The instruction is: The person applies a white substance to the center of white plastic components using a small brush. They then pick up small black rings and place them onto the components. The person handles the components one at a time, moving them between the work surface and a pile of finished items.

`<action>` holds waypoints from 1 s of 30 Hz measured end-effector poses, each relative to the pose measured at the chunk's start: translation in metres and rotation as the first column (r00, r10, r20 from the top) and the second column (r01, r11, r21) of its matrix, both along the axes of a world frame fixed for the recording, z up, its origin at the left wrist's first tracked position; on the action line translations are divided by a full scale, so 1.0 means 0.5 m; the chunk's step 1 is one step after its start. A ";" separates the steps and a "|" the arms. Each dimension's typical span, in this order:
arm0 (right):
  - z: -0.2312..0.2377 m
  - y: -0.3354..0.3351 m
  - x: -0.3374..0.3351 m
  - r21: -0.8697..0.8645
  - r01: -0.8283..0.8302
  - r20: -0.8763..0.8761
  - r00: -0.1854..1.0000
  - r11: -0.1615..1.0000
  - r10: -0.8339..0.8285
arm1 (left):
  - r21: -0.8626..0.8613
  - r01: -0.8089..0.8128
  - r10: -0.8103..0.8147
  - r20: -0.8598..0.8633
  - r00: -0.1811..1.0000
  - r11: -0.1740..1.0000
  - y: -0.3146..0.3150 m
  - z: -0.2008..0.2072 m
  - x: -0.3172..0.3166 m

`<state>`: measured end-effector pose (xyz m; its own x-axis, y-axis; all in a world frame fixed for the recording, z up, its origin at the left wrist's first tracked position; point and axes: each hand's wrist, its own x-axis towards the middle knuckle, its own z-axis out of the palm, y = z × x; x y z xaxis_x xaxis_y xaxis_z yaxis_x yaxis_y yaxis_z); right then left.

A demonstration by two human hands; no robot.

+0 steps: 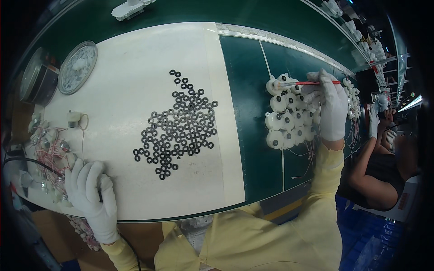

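Observation:
My right hand, in a white glove, grips a thin brush with a red handle. The brush's pale tip is over the far left of a cluster of round white motor-like parts, some with dark centres and thin wires. My left hand, also gloved, is by the near left edge of the white work surface, against a heap of small parts with pink wires. Its fingers are bent and apart, and I see nothing held in them; the fingertips are partly hidden.
Many small black rings lie spread on the white sheet. One small white part stands alone at left. Behind it are a round clear lid and a tub. A co-worker sits at right.

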<state>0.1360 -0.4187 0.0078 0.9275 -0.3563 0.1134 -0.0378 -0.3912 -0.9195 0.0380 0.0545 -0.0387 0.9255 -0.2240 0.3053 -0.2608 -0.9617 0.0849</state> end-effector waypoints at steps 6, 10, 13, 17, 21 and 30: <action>0.005 -0.003 -0.002 -0.001 0.019 0.040 0.999 1.000 -0.019 | -0.003 0.009 -0.009 0.051 0.999 1.000 -0.004 -0.001 0.005; 0.007 0.002 -0.005 -0.007 0.003 0.063 0.998 1.000 -0.003 | -0.004 0.005 -0.005 0.050 0.999 1.000 -0.005 -0.001 0.005; 0.000 0.008 -0.003 0.054 -0.027 0.048 0.999 0.998 0.024 | -0.003 0.004 -0.004 0.050 0.999 1.000 -0.005 -0.001 0.004; 0.005 0.007 -0.005 0.021 -0.021 0.010 1.000 1.000 0.021 | 0.002 0.002 -0.002 0.058 0.998 1.000 -0.008 -0.001 0.005; 0.008 -0.018 -0.006 -0.017 0.022 0.058 0.998 1.000 -0.021 | 0.000 0.012 -0.012 0.064 0.998 1.000 -0.005 -0.002 0.006; 0.000 -0.051 0.010 0.057 0.044 0.073 0.996 0.997 -0.048 | -0.003 0.013 -0.013 0.055 0.998 1.000 -0.003 -0.004 0.005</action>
